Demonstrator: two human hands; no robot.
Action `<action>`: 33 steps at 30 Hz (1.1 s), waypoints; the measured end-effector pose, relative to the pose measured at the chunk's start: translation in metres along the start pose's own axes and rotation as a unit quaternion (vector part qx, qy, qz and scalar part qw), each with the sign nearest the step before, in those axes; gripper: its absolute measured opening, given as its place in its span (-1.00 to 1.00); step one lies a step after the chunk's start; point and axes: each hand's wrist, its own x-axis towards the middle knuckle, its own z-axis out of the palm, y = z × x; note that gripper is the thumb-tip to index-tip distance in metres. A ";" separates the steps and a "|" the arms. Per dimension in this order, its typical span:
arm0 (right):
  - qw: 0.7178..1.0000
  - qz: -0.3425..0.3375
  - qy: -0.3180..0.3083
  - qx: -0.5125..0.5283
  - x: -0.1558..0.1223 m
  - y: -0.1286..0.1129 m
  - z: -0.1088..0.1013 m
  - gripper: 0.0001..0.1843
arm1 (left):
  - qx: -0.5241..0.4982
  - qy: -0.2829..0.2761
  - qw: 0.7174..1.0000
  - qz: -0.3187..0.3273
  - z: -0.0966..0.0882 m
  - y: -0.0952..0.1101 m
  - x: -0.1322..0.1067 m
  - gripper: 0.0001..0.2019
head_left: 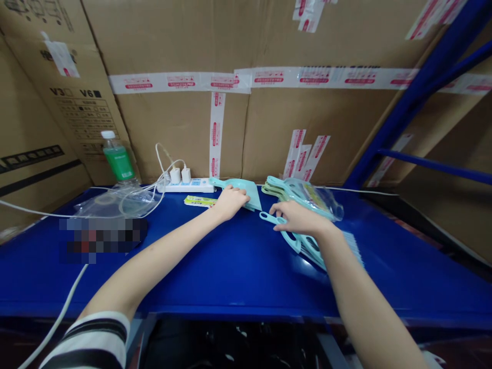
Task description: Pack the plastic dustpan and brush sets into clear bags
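Observation:
Near the back of the blue table, a light teal dustpan (251, 192) has its handle pointing left toward the power strip. My left hand (231, 201) is closed over the dustpan, its fingers bent across the top and far edge. To the right lies a teal hand brush (292, 242), its looped handle toward the middle and bristles to the right. My right hand (294, 216) has its fingers curled at the brush's handle; my wrist and forearm cover part of the brush. Behind it are teal and green handled pieces in a clear plastic wrapper (315, 200).
A white power strip (192, 185) with chargers and cables stands by the cardboard wall. A yellow-green packet (200, 201) lies before it. On the left are a green-labelled bottle (118, 159), a clear plastic bag (111, 202) and a blurred dark object. A blue metal frame (400, 107) rises at right.

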 end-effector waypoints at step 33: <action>0.952 -0.226 0.195 -0.057 -0.001 -0.063 0.014 -0.66 | -0.033 0.201 0.954 0.221 -0.016 0.034 -0.144 -0.75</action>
